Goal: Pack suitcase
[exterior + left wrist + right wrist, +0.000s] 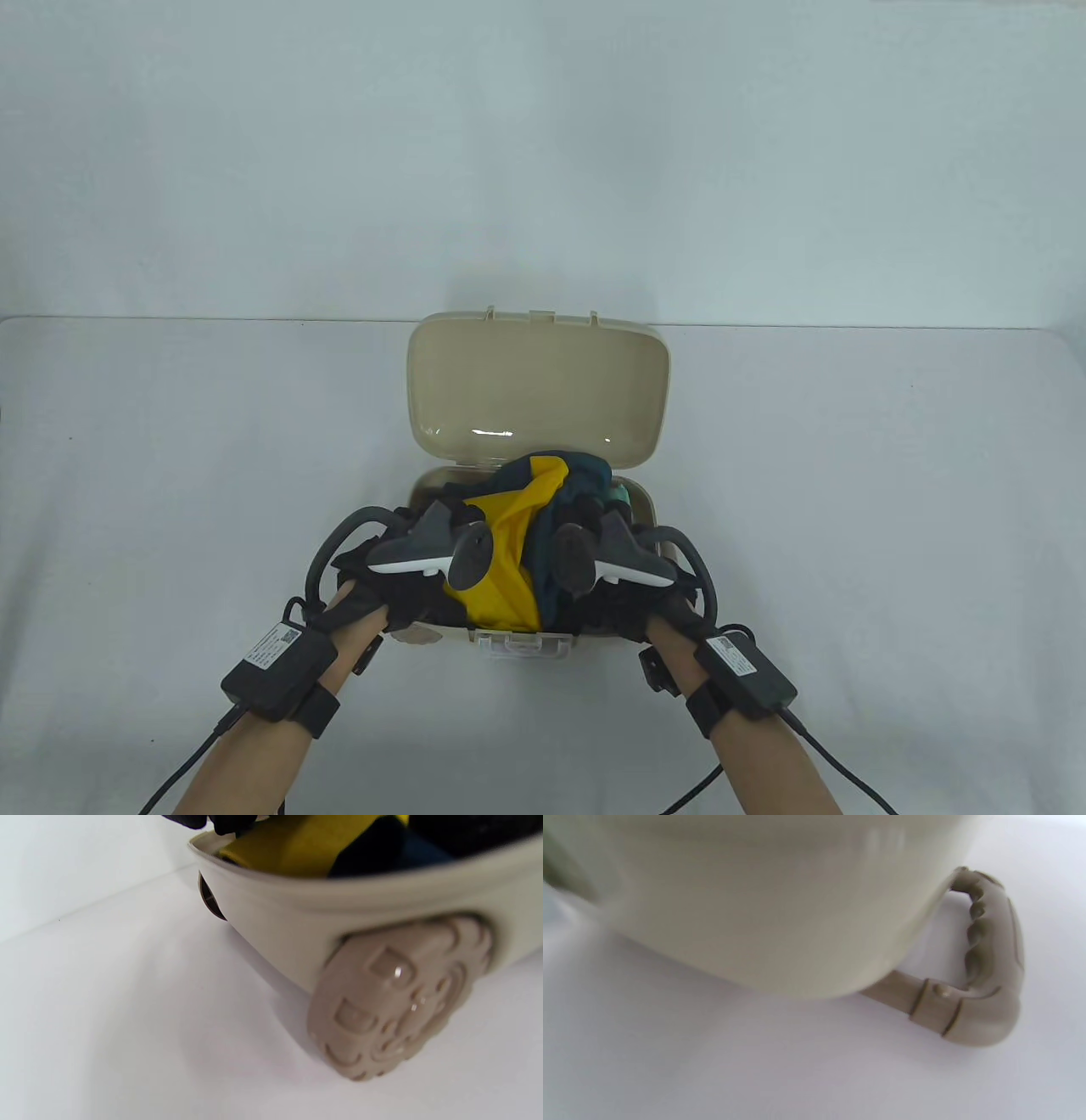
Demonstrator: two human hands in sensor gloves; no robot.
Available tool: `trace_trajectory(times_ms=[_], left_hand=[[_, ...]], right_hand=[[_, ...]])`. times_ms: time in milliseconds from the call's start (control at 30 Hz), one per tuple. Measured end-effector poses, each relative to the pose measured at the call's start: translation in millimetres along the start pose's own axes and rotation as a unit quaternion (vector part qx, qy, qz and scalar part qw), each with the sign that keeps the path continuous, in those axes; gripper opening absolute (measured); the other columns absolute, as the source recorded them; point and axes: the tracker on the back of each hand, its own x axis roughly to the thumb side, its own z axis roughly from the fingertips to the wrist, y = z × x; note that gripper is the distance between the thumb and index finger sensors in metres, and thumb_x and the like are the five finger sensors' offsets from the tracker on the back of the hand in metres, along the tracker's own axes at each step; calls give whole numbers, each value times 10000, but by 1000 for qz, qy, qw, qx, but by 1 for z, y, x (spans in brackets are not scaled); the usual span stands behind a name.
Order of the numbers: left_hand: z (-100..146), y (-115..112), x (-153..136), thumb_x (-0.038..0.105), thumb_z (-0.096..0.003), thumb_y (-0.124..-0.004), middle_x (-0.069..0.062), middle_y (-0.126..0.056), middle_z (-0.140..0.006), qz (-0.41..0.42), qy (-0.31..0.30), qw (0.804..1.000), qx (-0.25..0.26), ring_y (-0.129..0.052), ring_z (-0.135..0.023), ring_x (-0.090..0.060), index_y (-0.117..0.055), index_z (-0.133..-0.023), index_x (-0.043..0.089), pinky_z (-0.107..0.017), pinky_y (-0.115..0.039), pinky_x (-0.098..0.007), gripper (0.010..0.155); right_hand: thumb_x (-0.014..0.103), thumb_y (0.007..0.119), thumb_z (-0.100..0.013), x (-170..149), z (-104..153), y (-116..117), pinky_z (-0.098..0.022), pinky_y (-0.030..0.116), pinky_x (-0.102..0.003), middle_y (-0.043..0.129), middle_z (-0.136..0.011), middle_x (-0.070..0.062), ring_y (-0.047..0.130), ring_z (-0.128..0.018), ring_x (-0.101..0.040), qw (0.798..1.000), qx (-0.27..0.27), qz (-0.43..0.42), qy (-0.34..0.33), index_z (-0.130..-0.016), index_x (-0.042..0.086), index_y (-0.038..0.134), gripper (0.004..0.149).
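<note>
The two forearms are coming in nearest the camera, the left hand (386,586) and right hand (632,586) both lying over the near half of the suitcase (441,632), on the clothes (509,552) — a yellow and dark teal bundle heaping above its rim. They are probably pressing the pile down so the lid (539,386) can close; the trackers are hiding the fingers, so I cannot tell whether they are flat or gripping. The suitcase is sitting open on the white table (170,475), lid standing up at its far side. On its left a wheel (398,997) is showing, on its right a handle (984,984) — the bulging cloth is the likely obstacle.
</note>
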Motion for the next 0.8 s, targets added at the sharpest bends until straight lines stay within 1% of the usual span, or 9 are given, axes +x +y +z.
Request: trace_trajectory(times_ms=[33, 100, 133, 200, 267, 367, 567, 733, 800], left_hand=[[2, 2, -3, 613, -405, -760, -90, -200, -1220, 12, -1, 1000, 2, -300, -1150, -373, -75, -1116, 229, -828, -387, -511, 1059], [6, 4, -8, 607, -409, -761, -88, -209, -1222, 13, 6, 1000, 12, -304, -1149, -374, -91, -1121, 234, -828, -388, -510, 1046], [7, 5, -11, 605, -410, -762, -89, -211, -1223, 12, 12, 1000, 16, -307, -1149, -376, -96, -1122, 234, -827, -389, -510, 1043], [7, 3, -13, 596, -412, -767, -91, -210, -1222, 18, 17, 1000, 14, -307, -1148, -378, -97, -1123, 233, -827, -387, -510, 1042], [4, 0, -13, 596, -410, -767, -90, -209, -1222, 11, 21, 1000, 8, -302, -1148, -377, -98, -1122, 235, -827, -385, -510, 1042], [0, -5, -8, 603, -402, -759, -76, -213, -1223, -7, 22, 1000, 2, -296, -1149, -371, -88, -1119, 231, -828, -379, -509, 1050], [-2, -7, -4, 611, -391, -760, -74, -244, -1226, -16, 24, 1000, 4, -325, -1153, -360, -109, -1123, 230, -828, -387, -506, 1051], [-2, -5, -8, 617, -387, -760, -66, -250, -1227, -2, 19, 1000, -1, -333, -1154, -353, -116, -1124, 240, -830, -390, -502, 1048], [-1, 1, -13, 618, -401, -741, -64, -285, -1229, 39, 10, 999, 2, -355, -1153, -355, -170, -1136, 244, -827, -401, -500, 1003]], right_hand=[[669, 697, -387, -5, 5, -9, -774, 408, -618, 80, -1171, -157, 229, -1082, -521, 999, 5, -37, -13, -1087, 174, 67, 1063], [671, 692, -401, -15, 14, -22, -773, 430, -615, 208, -1199, -143, 288, -1099, -501, 993, -36, -107, -27, -1116, 190, 206, 990], [684, 671, -406, -21, 18, -28, -773, 437, -613, 210, -1200, -144, 303, -1100, -502, 987, -59, -148, -28, -1118, 187, 200, 988], [701, 648, -404, -26, 19, -30, -775, 427, -619, 164, -1195, -153, 264, -1096, -514, 978, -84, -189, -23, -1109, 182, 143, 1011], [732, 598, -396, -25, 16, -25, -778, 408, -621, 101, -1187, -161, 226, -1091, -521, 980, -87, -180, -10, -1097, 172, 65, 1043], [758, 539, -386, -16, 2, -6, -777, 371, -632, 37, -1172, -162, 173, -1082, -529, 986, -74, -152, 0, -1071, 166, -13, 1061], [775, 487, -389, 2, -15, 17, -771, 331, -637, -81, -1121, -190, 53, -1033, -546, 984, -67, -164, -2, -1027, 133, -113, 1085], [770, 485, -392, 0, -15, 17, -772, 329, -625, -85, -1117, -172, 45, -1031, -530, 982, -63, -177, -1, -1018, 139, -118, 1074], [764, 502, -393, -1, -15, 16, -773, 329, -628, -75, -1121, -173, 54, -1037, -527, 983, -59, -172, -3, -1022, 139, -107, 1076]])
